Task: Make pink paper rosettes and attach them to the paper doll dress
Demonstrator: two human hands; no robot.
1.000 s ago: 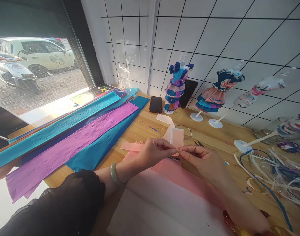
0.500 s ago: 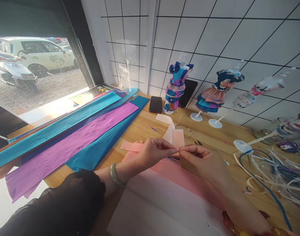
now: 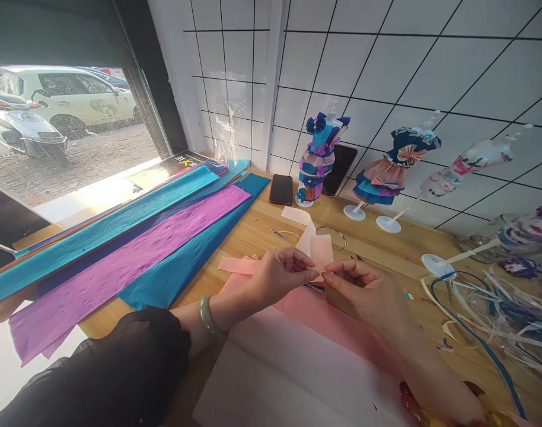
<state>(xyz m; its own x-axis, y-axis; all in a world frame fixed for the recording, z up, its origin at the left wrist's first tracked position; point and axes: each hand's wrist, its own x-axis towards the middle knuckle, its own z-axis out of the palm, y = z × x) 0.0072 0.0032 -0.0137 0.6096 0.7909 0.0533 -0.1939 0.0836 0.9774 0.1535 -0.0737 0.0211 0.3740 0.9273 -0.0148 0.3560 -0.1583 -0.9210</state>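
My left hand point(image 3: 285, 274) and my right hand point(image 3: 366, 290) meet over the table, thumbs and forefingers pinched almost tip to tip. Between them is a light pink crepe paper strip point(image 3: 321, 249), its upper end standing up behind the fingertips; the pinched edge is mostly hidden. Pale strip paper point(image 3: 297, 215) curls away behind it. Under my wrists lie a pink sheet point(image 3: 315, 314) and a white sheet point(image 3: 271, 367). More pink strips point(image 3: 235, 265) rest left of my left hand.
Blue, purple point(image 3: 133, 267) and teal point(image 3: 195, 249) paper lies at left. Small dress forms in paper dresses point(image 3: 318, 160) stand along the tiled wall, near a phone point(image 3: 281, 190). Tangled cords point(image 3: 497, 308) fill the right side. A thin ring point(image 3: 342, 237) lies behind my right hand.
Both hands stay almost in place, still pinching the pink strip. The fingers of my right hand have shifted slightly; little else differs.
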